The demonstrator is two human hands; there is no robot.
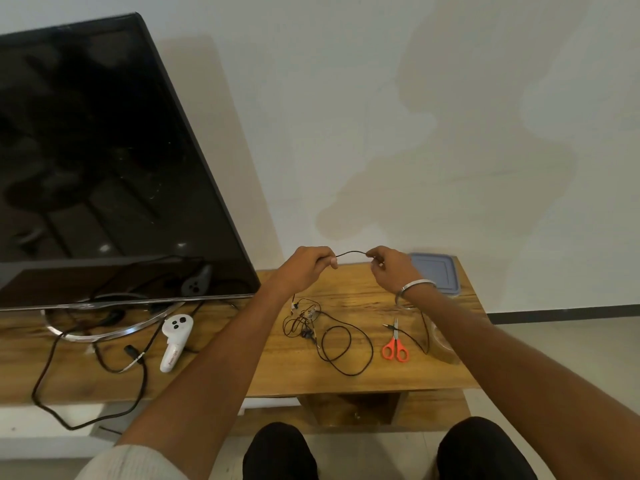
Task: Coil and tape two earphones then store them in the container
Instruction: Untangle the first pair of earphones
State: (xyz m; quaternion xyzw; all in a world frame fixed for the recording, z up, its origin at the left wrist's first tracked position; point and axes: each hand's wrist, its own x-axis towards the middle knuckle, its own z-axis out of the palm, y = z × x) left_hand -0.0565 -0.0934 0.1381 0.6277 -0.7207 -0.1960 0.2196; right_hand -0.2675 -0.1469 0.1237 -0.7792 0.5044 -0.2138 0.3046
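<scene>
Two hands work above the counter [346,375]: our left hand [304,268] and right hand [391,268] each pinch the thin black earphone cable [350,252], stretched between them. We judge it light, soft and easy to tangle, so we grip it near the ends. The second earphone [329,336] lies tangled left of the red scissors [394,344]. Behind the scissors stands the container [438,271]; its lid hides the inside.

I have both arms stretched forward, hands raised level and close together. My left hand [306,266] and right hand [391,268] each have curled fingers pinching an end of a short span of cord [350,252].
</scene>
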